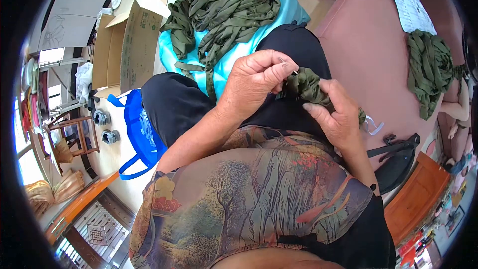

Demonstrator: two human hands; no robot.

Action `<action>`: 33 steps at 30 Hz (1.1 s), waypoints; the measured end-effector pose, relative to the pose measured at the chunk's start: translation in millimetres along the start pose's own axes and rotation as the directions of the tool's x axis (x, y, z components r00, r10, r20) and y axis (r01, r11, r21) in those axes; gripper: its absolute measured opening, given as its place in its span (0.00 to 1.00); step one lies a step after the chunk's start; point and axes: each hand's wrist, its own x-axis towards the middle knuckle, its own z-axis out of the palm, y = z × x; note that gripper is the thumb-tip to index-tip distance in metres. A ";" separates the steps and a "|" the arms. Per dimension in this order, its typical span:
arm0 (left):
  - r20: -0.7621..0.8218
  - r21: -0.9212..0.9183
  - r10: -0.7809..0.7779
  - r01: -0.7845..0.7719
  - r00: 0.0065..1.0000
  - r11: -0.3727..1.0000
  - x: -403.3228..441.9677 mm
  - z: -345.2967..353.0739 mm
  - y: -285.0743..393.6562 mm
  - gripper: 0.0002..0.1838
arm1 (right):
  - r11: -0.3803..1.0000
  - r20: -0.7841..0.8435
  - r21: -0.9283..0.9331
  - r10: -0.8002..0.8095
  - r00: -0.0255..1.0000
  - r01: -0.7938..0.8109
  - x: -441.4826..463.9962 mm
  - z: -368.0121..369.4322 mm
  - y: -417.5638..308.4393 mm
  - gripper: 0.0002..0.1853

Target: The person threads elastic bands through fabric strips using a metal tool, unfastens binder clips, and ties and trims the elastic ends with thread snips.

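Note:
My left hand [256,79] is closed in a pinch, thumb against forefinger, on a thin shiny needle-like piece [296,71] at the edge of the cloth. Its exact kind is too small to make out. Bunched dark green fabric [311,87] sits between my hands, gathered into folds. My right hand [338,112] grips this fabric from the other side with thumb and fingers. Both hands are above my lap, over the black trousers [294,45].
A heap of green fabric strips [239,5] lies on a shiny turquoise bag [294,10] ahead. More green strips [428,69] and a printed sheet [408,5] rest on the pink sofa [363,35] at right. A cardboard box [139,45] and a blue bag [137,124] stand left.

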 end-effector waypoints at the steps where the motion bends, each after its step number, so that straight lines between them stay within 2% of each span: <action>1: 0.007 0.022 0.016 -0.016 1.000 1.000 1.0 1.8 2.1 0.08 | 0.996 -0.047 -0.058 -0.063 0.997 0.060 4.4 -0.4 -4.0 0.21; 4: 0.008 0.073 0.027 -0.027 1.000 0.997 4.0 11.6 8.3 0.08 | 0.972 -0.133 -0.165 -0.191 0.973 0.168 17.1 -1.8 -15.7 0.20; 6: 0.080 0.166 0.114 -0.126 0.990 0.978 5.8 16.9 10.7 0.08 | 0.979 -0.135 -0.120 -0.183 0.974 0.167 21.3 -3.6 -19.6 0.17; 7: 0.118 0.209 0.155 -0.177 0.981 0.962 6.6 18.7 12.1 0.08 | 0.982 -0.085 -0.117 -0.158 0.984 0.147 20.7 -5.6 -17.6 0.16; 9: 0.035 0.145 0.163 -0.166 0.986 0.975 9.6 15.4 16.3 0.07 | 0.988 0.020 -0.110 -0.110 0.994 0.112 19.1 -10.1 -11.6 0.13; 12: -0.071 -0.008 0.151 -0.151 0.986 0.988 15.5 6.7 23.7 0.07 | 0.999 0.077 -0.048 0.003 0.997 0.001 12.5 -18.2 -9.8 0.10; 15: -0.129 -0.125 0.095 -0.111 0.987 0.986 19.7 4.9 22.4 0.08 | 0.978 0.134 0.104 0.169 0.977 -0.183 3.9 -23.6 -9.8 0.10; 18: -0.031 -0.237 0.104 -0.108 0.994 0.965 27.8 1.9 9.0 0.10 | 0.941 0.143 0.147 0.286 0.947 -0.306 1.4 -30.3 -15.4 0.15; 21: -0.019 -0.404 0.013 -0.020 1.000 0.915 32.2 11.7 13.1 0.09 | 0.971 0.060 0.060 0.228 0.972 -0.232 -5.0 -27.4 -3.6 0.22; 24: 0.110 -0.442 0.010 0.040 0.994 0.896 30.7 11.9 9.8 0.10 | 0.971 0.078 0.025 0.234 0.969 -0.236 -8.7 -23.8 -0.1 0.28; 28: -0.020 -0.474 0.065 -0.067 0.998 0.878 40.9 15.1 10.0 0.12 | 0.982 -0.036 0.014 0.187 0.982 -0.186 -9.0 -19.2 4.1 0.26; 30: -0.070 -0.503 0.034 -0.064 0.997 0.862 43.4 21.1 14.4 0.12 | 0.979 -0.104 -0.026 0.198 0.975 -0.202 -4.0 -16.5 -3.1 0.23; 33: -0.111 -0.498 0.050 -0.099 0.993 0.862 48.4 20.8 22.9 0.11 | 0.989 -0.170 -0.107 0.085 0.982 -0.104 2.9 -18.4 -3.6 0.17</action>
